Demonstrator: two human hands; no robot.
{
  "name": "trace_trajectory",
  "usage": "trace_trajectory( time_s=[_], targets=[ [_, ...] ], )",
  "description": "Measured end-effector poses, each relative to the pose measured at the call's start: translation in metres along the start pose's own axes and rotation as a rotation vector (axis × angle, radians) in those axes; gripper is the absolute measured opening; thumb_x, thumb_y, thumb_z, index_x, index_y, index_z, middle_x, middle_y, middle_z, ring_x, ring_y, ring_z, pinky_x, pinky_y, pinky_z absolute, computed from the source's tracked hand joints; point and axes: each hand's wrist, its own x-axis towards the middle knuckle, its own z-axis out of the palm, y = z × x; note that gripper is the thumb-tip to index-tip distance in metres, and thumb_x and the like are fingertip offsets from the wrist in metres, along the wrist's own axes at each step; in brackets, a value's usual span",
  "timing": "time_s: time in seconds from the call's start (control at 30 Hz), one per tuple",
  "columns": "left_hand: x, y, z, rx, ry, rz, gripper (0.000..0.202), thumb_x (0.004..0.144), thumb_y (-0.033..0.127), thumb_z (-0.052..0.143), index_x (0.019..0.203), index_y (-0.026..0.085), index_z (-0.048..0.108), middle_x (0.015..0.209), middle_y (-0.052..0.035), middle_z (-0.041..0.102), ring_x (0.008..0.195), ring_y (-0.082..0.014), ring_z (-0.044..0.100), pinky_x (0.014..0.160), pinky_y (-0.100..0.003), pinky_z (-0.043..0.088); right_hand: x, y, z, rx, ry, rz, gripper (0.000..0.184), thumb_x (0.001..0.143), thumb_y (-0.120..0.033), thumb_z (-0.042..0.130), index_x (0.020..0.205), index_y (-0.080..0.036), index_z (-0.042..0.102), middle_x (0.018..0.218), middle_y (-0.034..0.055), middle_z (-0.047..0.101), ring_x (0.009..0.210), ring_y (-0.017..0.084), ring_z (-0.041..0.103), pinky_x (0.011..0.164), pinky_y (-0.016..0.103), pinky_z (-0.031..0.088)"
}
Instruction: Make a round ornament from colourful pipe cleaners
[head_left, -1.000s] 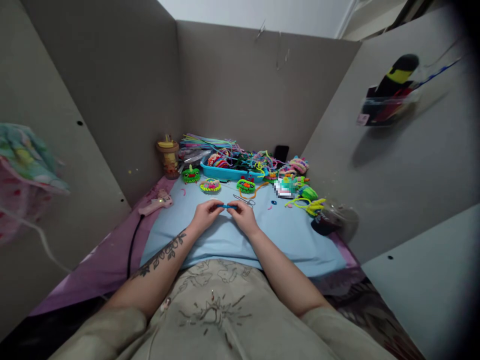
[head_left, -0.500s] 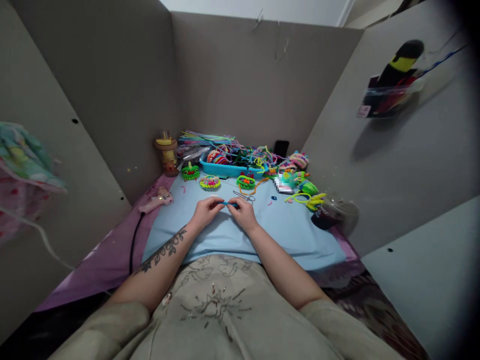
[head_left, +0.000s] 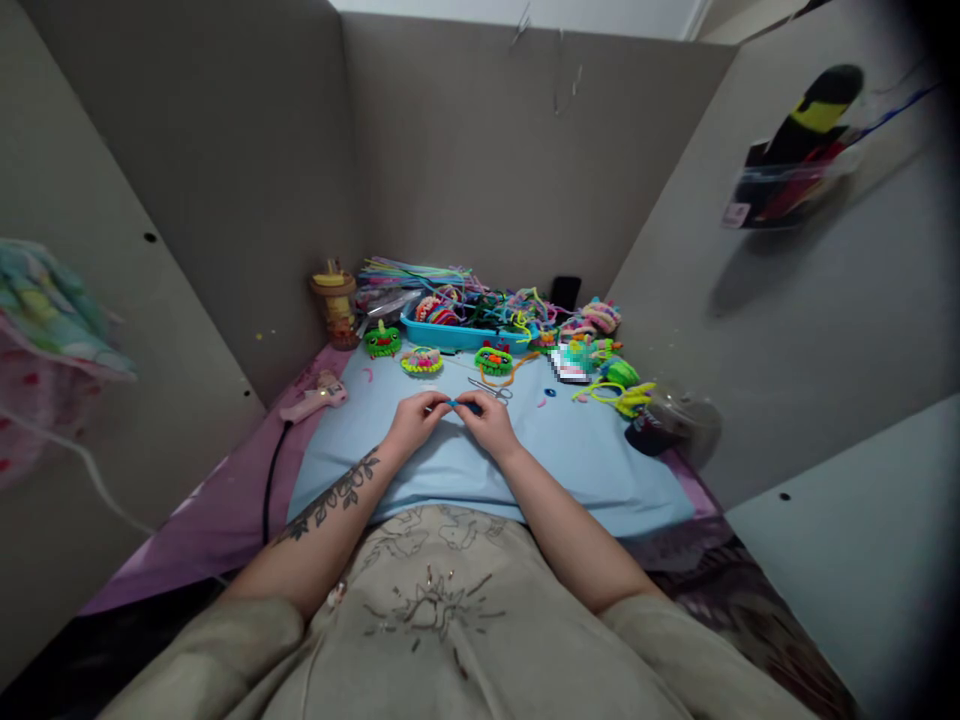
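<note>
Between my two hands is a small blue piece [head_left: 452,403], which looks like a bit of pipe cleaner; most of it is hidden by the fingers. My left hand [head_left: 420,415] pinches one end, and my right hand [head_left: 484,415] pinches the other. The fingertips nearly meet just above the light blue cloth [head_left: 592,480]. Beyond my right hand lie small scissors [head_left: 491,391]. Past them sit a green fuzzy figure [head_left: 493,361] with an orange strand [head_left: 517,372], and a round yellow and pink fuzzy piece [head_left: 421,361].
A blue tray [head_left: 465,337] of tangled pipe cleaners stands at the back. A pink glue gun [head_left: 315,397] with a black cord lies left. A dark cup [head_left: 651,432], yellow-green fuzzy pieces [head_left: 634,398] and a phone [head_left: 565,293] are right. Grey panels enclose the table.
The view has shifted very slightly. Both hands stay in nearly the same place, still pinching the blue piece, with a little less of it showing between the fingertips.
</note>
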Motion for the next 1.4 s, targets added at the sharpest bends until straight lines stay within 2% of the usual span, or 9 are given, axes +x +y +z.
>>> trace_trajectory(
  time_s=[0.13, 0.33, 0.43, 0.53, 0.63, 0.83, 1.0, 1.17, 1.4],
  targets=[
    [0.000, 0.002, -0.001, 0.021, -0.032, -0.010, 0.022, 0.084, 0.034, 0.052, 0.081, 0.018, 0.068, 0.073, -0.0013, 0.068, 0.066, -0.0132, 0.059, 0.065, -0.023, 0.045, -0.001, -0.002, 0.000, -0.020, -0.015, -0.023, 0.011, 0.081, -0.027, 0.056, 0.082, -0.020, 0.065, 0.080, 0.0033, 0.065, 0.075, 0.017, 0.059, 0.070, 0.029, 0.047],
    [0.002, 0.004, -0.002, -0.016, -0.069, -0.089, 0.036, 0.086, 0.039, 0.046, 0.064, 0.016, 0.063, 0.058, 0.0008, 0.061, 0.059, -0.0119, 0.055, 0.058, -0.022, 0.042, -0.004, 0.000, 0.003, -0.062, -0.054, -0.152, 0.012, 0.085, -0.025, 0.051, 0.086, -0.022, 0.062, 0.082, 0.0045, 0.062, 0.083, 0.019, 0.057, 0.078, 0.033, 0.047],
    [0.002, 0.003, -0.002, -0.087, -0.051, -0.102, 0.030, 0.084, 0.038, 0.049, 0.071, 0.017, 0.066, 0.063, 0.0000, 0.064, 0.062, -0.0125, 0.057, 0.059, -0.022, 0.044, -0.003, -0.001, 0.004, -0.060, -0.040, -0.127, 0.011, 0.084, -0.026, 0.052, 0.085, -0.023, 0.062, 0.083, 0.0044, 0.062, 0.083, 0.019, 0.057, 0.079, 0.034, 0.047],
    [0.002, -0.001, -0.002, -0.157, 0.009, -0.057, 0.022, 0.080, 0.034, 0.057, 0.089, 0.018, 0.068, 0.085, -0.0039, 0.069, 0.074, -0.0148, 0.062, 0.065, -0.024, 0.048, -0.002, -0.001, 0.004, -0.022, 0.024, -0.038, 0.013, 0.081, -0.027, 0.055, 0.091, -0.022, 0.062, 0.089, 0.0048, 0.064, 0.083, 0.019, 0.059, 0.076, 0.032, 0.049],
    [0.002, -0.004, -0.001, -0.167, 0.043, -0.020, 0.021, 0.078, 0.030, 0.061, 0.094, 0.018, 0.068, 0.097, -0.0065, 0.069, 0.083, -0.0167, 0.063, 0.070, -0.026, 0.050, -0.001, 0.001, 0.004, 0.024, 0.035, 0.039, 0.020, 0.080, -0.028, 0.058, 0.097, -0.021, 0.063, 0.095, 0.0060, 0.066, 0.085, 0.019, 0.062, 0.072, 0.030, 0.050],
    [0.002, -0.008, 0.001, -0.194, 0.034, -0.051, 0.025, 0.077, 0.031, 0.063, 0.097, 0.018, 0.067, 0.093, -0.0062, 0.070, 0.079, -0.0165, 0.064, 0.072, -0.028, 0.052, -0.001, 0.003, 0.004, -0.018, 0.008, -0.002, 0.014, 0.081, -0.026, 0.055, 0.089, -0.021, 0.066, 0.088, 0.0047, 0.068, 0.083, 0.018, 0.062, 0.072, 0.031, 0.049],
    [0.002, -0.011, 0.003, -0.185, 0.030, -0.051, 0.022, 0.075, 0.033, 0.064, 0.090, 0.018, 0.069, 0.086, -0.0059, 0.071, 0.077, -0.0174, 0.064, 0.073, -0.030, 0.052, -0.001, 0.002, 0.005, -0.001, 0.010, -0.010, 0.013, 0.080, -0.025, 0.057, 0.088, -0.021, 0.067, 0.086, 0.0045, 0.068, 0.079, 0.018, 0.061, 0.067, 0.030, 0.049],
    [0.001, -0.006, 0.001, -0.138, 0.024, -0.067, 0.018, 0.075, 0.033, 0.064, 0.084, 0.018, 0.069, 0.079, -0.0039, 0.070, 0.071, -0.0164, 0.063, 0.069, -0.028, 0.050, 0.000, 0.002, 0.006, 0.024, 0.017, -0.046, 0.011, 0.080, -0.023, 0.057, 0.083, -0.022, 0.067, 0.082, 0.0035, 0.067, 0.079, 0.018, 0.061, 0.071, 0.031, 0.050],
    [0.002, 0.002, -0.001, -0.037, -0.075, -0.064, 0.018, 0.082, 0.027, 0.051, 0.083, 0.018, 0.066, 0.070, -0.0008, 0.067, 0.064, -0.0138, 0.060, 0.064, -0.024, 0.046, -0.001, -0.001, 0.004, 0.051, 0.011, -0.086, 0.011, 0.079, -0.020, 0.056, 0.077, -0.023, 0.067, 0.080, 0.0030, 0.067, 0.081, 0.018, 0.061, 0.078, 0.034, 0.049]
  ],
)
